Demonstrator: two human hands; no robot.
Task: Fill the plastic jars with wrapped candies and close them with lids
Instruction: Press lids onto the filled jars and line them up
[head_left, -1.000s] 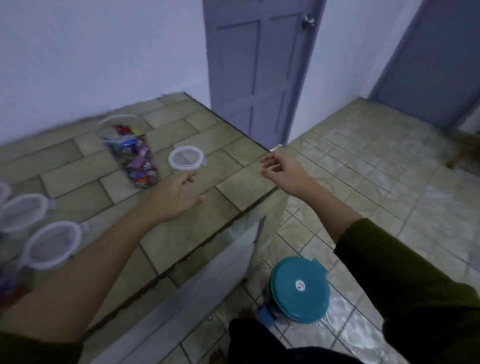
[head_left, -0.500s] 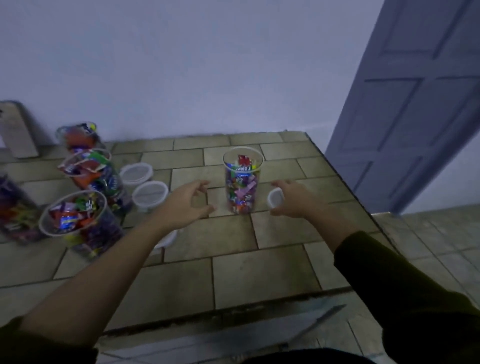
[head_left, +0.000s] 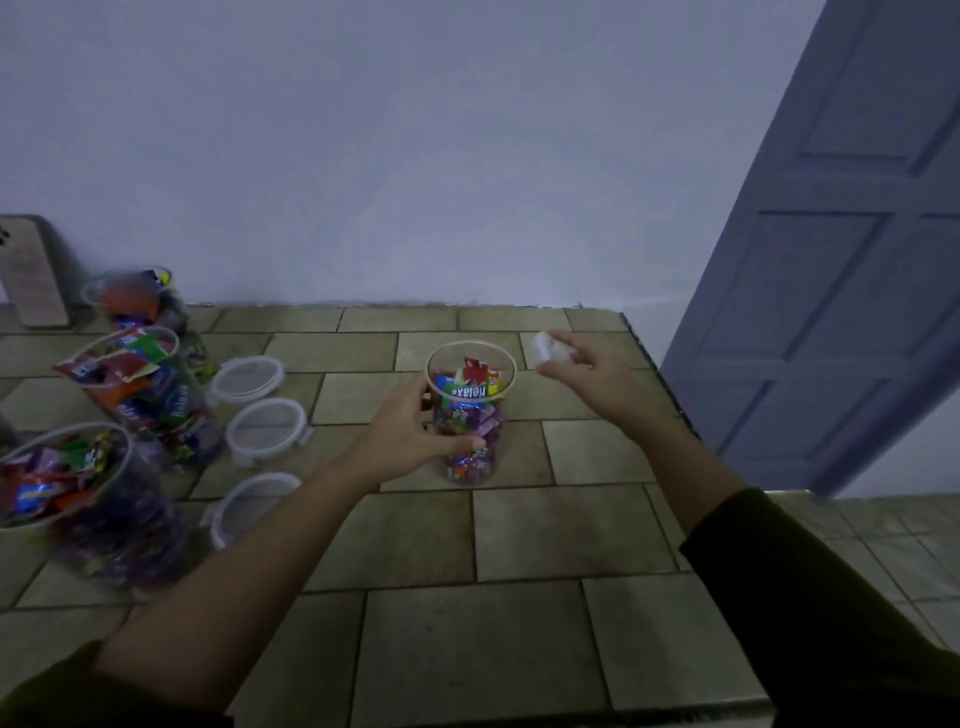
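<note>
Clear glossy plastic jar (head_left: 483, 431), shiny candy wrappers (head_left: 467, 387), translucent plastic lids (head_left: 248, 376), matt tiled counter (head_left: 561, 535), smooth painted door (head_left: 831, 291)

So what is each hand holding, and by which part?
The left hand grips the open candy jar round its side wall, below the rim. The right hand pinches a small white object at its fingertips, too blurred to identify.

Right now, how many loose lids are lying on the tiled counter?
3, all left of the gripped candy jar: the rear lid, the middle lid and the nearest lid. The blurred white thing in the right hand may be another.
</note>
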